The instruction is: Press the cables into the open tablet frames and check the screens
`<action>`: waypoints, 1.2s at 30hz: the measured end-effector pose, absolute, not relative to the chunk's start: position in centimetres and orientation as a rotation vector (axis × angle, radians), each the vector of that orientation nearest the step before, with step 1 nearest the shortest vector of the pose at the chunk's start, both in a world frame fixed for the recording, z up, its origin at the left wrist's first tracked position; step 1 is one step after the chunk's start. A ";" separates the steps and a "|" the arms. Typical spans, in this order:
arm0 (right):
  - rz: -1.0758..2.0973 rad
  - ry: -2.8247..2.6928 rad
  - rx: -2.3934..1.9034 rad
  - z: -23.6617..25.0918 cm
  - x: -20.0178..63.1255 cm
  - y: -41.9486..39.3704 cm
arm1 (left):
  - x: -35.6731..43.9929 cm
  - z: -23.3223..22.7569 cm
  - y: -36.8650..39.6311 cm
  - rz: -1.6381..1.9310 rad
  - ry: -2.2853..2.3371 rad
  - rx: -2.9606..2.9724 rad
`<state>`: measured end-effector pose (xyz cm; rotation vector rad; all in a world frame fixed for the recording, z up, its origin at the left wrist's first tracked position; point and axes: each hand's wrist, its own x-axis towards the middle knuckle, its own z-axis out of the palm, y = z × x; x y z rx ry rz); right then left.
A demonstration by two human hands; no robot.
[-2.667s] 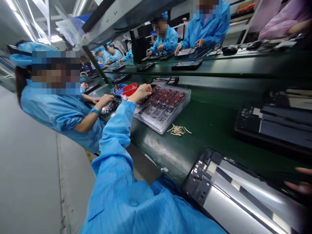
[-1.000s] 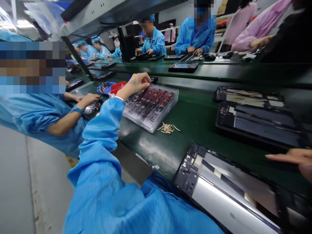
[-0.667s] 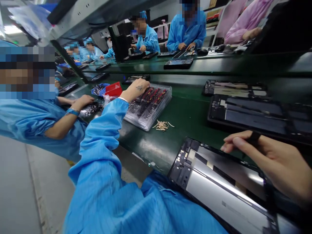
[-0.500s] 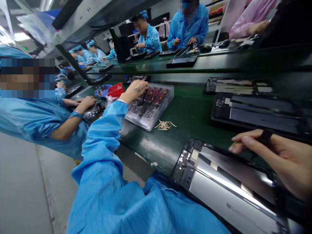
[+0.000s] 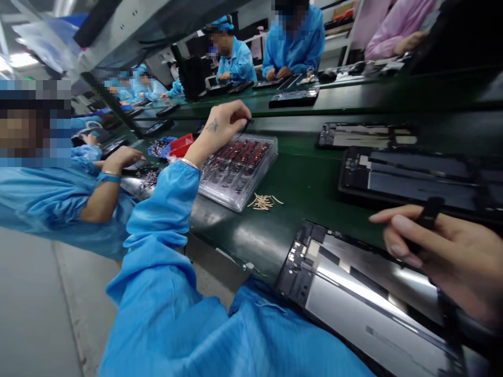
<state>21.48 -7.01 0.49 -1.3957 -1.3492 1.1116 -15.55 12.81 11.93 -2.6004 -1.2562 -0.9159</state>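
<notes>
Left hand (image 5: 222,123): raised above the far end of the clear parts tray (image 5: 236,170), fingertips pinched shut on a thin dark part (image 5: 245,124) too small to identify; blue sleeve runs back toward the camera.
Right hand (image 5: 444,254): at the right edge, cut off by the frame; fingers curled round a short black tool (image 5: 428,214), its tip hidden behind the fingers.
Open device (image 5: 369,301): nearest the camera on the green belt (image 5: 314,183), just under the right hand; silver plate and dark board showing, lower right corner blurred and out of frame.
Tray: rows of red-and-black pieces, far rows partly hidden by the left wrist.
Pale strips (image 5: 263,200): small loose heap on the belt, just beside the tray's near corner.
Further devices (image 5: 412,175): two dark units on the belt, well apart from the hands, details smeared.
Co-worker (image 5: 58,193): at left in blue, one hand (image 5: 120,156) on glinting parts beside a red bin (image 5: 181,145).
</notes>
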 end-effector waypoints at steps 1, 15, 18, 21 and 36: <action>1.296 -1.250 -1.383 1.0 21.2 -7.3 | -13.3 12.1 11.2 -0.966 -1.116 -2.615; 1.533 -0.792 -1.003 2.9 19.7 -9.5 | 2.1 5.4 0.0 -0.853 0.693 -2.201; 1.419 -0.881 -1.032 2.7 19.8 -9.4 | 2.1 5.4 -0.1 -0.956 0.661 -2.322; 1.233 -1.060 -1.066 2.6 19.7 -9.2 | 2.0 5.5 -0.3 -1.068 0.324 -2.502; 0.472 -1.632 -1.281 3.4 19.0 -10.6 | 0.5 5.5 -3.6 -0.769 -0.272 -2.566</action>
